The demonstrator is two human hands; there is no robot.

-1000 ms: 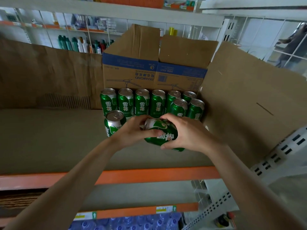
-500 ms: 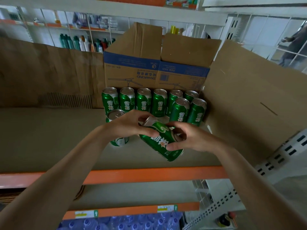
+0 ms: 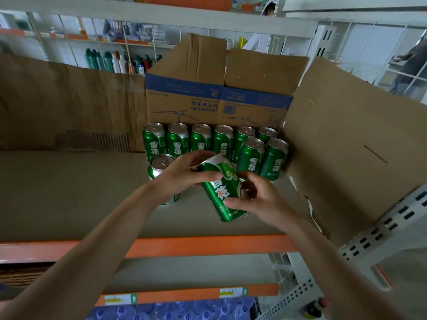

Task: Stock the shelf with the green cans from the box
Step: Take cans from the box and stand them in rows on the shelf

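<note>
Nine green cans (image 3: 200, 144) are stocked upright; a tenth is held.
The tilted can (image 3: 221, 192) is gripped by the left hand (image 3: 182, 172) and right hand (image 3: 256, 202) above the shelf (image 3: 69, 192) front; how many remain cannot be told.

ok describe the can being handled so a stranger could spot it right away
Find the shelf with the orange front edge and the open cardboard box at its back. In front of the upright cans lined against that box, the held can sits between the left hand and right hand. It alone is tilted.
</note>
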